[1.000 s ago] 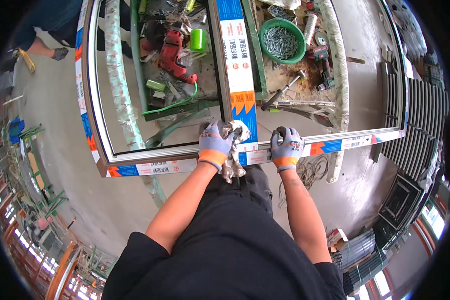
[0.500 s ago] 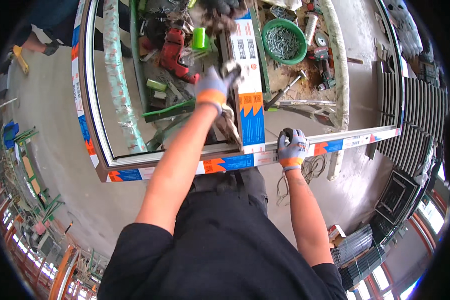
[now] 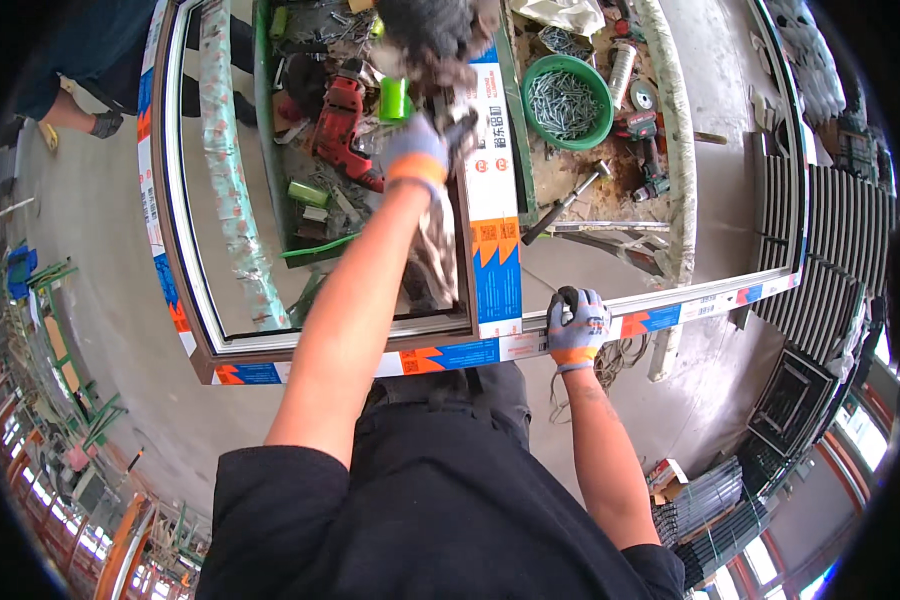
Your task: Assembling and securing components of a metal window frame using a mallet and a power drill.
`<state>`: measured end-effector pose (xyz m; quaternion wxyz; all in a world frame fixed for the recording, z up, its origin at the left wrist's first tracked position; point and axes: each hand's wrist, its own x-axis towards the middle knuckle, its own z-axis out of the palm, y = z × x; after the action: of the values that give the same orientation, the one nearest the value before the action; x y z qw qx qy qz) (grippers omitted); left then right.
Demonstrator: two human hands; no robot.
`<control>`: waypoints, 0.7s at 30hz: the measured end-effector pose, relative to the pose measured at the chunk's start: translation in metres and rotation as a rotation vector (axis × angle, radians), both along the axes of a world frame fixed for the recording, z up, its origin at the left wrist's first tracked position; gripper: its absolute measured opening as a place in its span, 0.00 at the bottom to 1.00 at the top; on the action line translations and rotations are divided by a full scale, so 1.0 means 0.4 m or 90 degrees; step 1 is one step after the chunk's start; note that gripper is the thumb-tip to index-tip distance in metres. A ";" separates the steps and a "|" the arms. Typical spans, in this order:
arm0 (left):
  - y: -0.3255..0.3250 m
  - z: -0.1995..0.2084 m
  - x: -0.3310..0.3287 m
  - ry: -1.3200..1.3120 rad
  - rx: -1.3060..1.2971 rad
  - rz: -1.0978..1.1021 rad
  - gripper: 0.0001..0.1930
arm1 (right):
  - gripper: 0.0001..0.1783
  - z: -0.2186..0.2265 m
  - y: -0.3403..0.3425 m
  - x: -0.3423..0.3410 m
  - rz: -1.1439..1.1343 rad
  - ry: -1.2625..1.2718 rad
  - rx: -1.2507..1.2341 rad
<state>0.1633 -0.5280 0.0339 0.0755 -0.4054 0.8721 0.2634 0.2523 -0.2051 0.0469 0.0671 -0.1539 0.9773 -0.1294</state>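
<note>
A large window frame with brown and silver profiles and printed protective film lies across in front of me. My right hand, in a grey glove with an orange cuff, curls closed over its near rail, right of the middle bar. My left hand, gloved alike, is reached forward beside the middle bar's left edge. Motion smears its fingers, and I cannot tell whether they hold anything. A crumpled greyish cloth-like strip runs along the bar under my left wrist. Past that hand is a blurred dark shape.
Beneath the frame, a cluttered bench holds a red power tool, a green bowl of screws, a hammer and a cordless drill. A wrapped support bar stands left. Another person's leg shows far left. Stacked profiles lie right.
My left hand has shifted slightly forward and left along the middle bar. The frame's near rail sits a little lower in view. My right hand keeps its hold on it.
</note>
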 end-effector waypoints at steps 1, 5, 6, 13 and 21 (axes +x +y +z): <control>-0.063 -0.040 -0.039 0.006 0.017 -0.012 0.28 | 0.07 0.001 -0.006 0.003 0.011 -0.003 -0.012; -0.117 -0.047 -0.111 -0.026 -0.121 -0.045 0.32 | 0.06 -0.008 -0.014 -0.003 0.004 -0.008 -0.036; -0.073 0.010 -0.097 -0.024 0.007 -0.060 0.35 | 0.06 -0.004 0.004 0.004 -0.011 -0.009 -0.030; 0.097 -0.158 0.192 0.111 -0.076 -0.025 0.31 | 0.07 0.008 -0.003 -0.006 0.005 -0.011 -0.010; -0.129 -0.040 -0.167 0.093 0.054 0.047 0.39 | 0.08 0.014 -0.003 -0.008 0.018 -0.018 -0.001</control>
<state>0.0963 -0.5796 0.0178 0.0191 -0.4133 0.8481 0.3311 0.2490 -0.2063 0.0523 0.0829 -0.1659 0.9739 -0.1311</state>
